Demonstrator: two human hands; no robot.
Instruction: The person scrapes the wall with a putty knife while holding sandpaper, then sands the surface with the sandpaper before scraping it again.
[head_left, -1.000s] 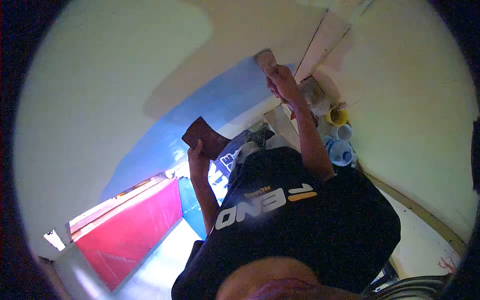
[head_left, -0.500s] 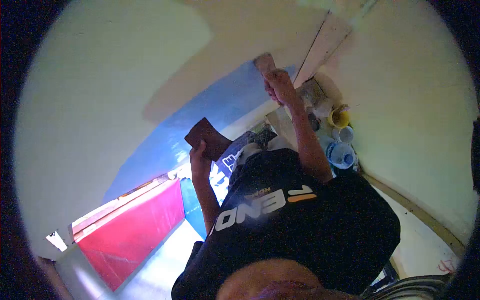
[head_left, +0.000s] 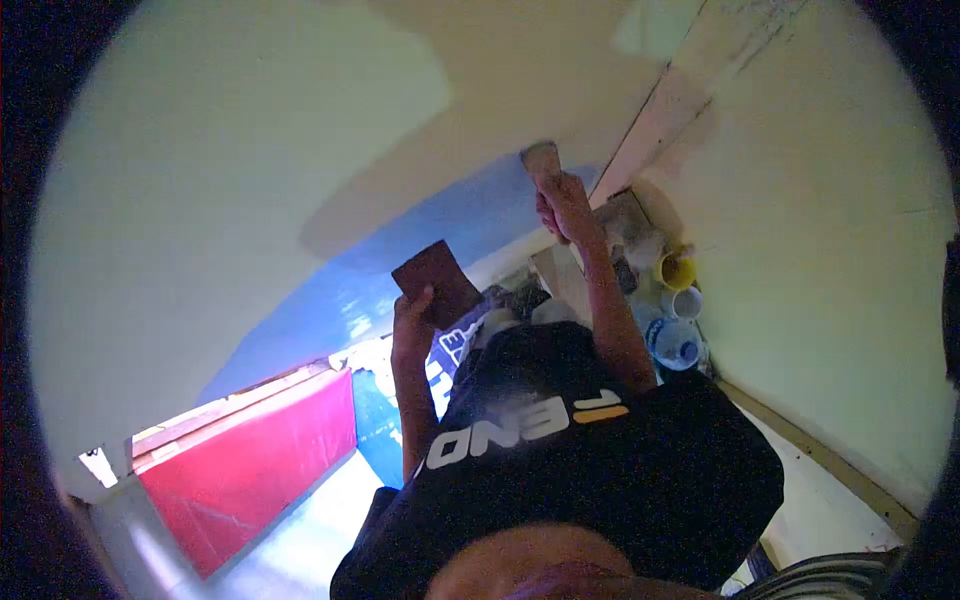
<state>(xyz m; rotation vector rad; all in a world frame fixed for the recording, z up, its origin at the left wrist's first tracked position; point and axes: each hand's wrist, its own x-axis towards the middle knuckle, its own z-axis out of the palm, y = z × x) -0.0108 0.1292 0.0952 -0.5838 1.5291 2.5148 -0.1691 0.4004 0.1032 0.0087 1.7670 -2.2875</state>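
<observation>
My right hand point(head_left: 567, 210) is wrapped round the handle of a scraper point(head_left: 541, 160), a flat blade held up against the blue part of the wall point(head_left: 450, 205). Lower and to the left, my left hand point(head_left: 413, 318) grips the edge of a dark, square flat plate point(head_left: 438, 283), its thumb lying on the face. The two hands are apart. Whether any filler lies on the plate or the blade is too dark to tell.
Right of my right arm stand a yellow cup point(head_left: 677, 271), a white cup point(head_left: 684, 302) and a large clear plastic bottle point(head_left: 674, 343). A red panel point(head_left: 250, 465) is at the lower left. A pale wall point(head_left: 820, 250) rises on the right.
The view has shifted, and both hands appear lower in it. The dark plate in my left hand has turned and shows more of its face. Both hands keep their holds.
</observation>
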